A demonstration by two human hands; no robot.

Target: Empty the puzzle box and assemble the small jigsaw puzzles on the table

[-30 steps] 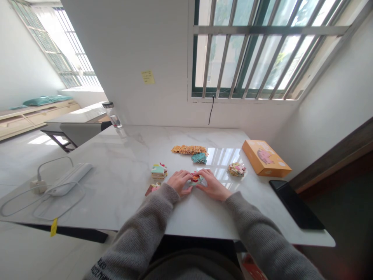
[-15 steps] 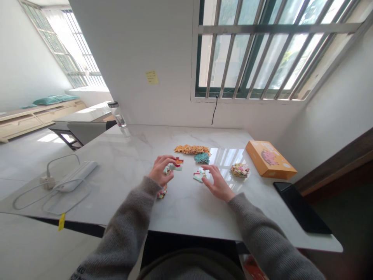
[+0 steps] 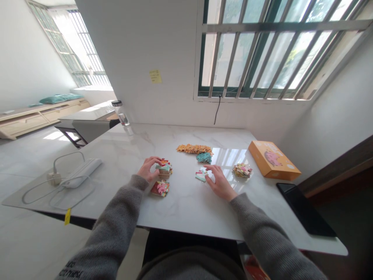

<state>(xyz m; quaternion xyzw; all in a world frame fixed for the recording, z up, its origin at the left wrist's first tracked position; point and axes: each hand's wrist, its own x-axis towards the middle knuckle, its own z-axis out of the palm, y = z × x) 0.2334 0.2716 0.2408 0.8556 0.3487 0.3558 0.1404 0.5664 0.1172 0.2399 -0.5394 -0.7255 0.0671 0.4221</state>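
My left hand is at the left side of a stack of jigsaw puzzle pieces, thumb and forefinger apart around its edge. A mint piece and a red-orange part show on top. Just below this stack lies a smaller pile of red and pink puzzle pieces. My right hand has thumb and forefinger at the right edge of a mint, white and red puzzle piece lying on the table; the fingertips partly cover it.
A long row of orange pieces and a teal pile lie farther back. To the right are a mixed pile, an orange box and a black tablet. A power strip with cable and a bottle stand left.
My left hand has moved left and carried a red-orange and mint puzzle piece onto the stack. My right hand stays by its piece, its fingers slightly closer together. The view has shifted slightly.
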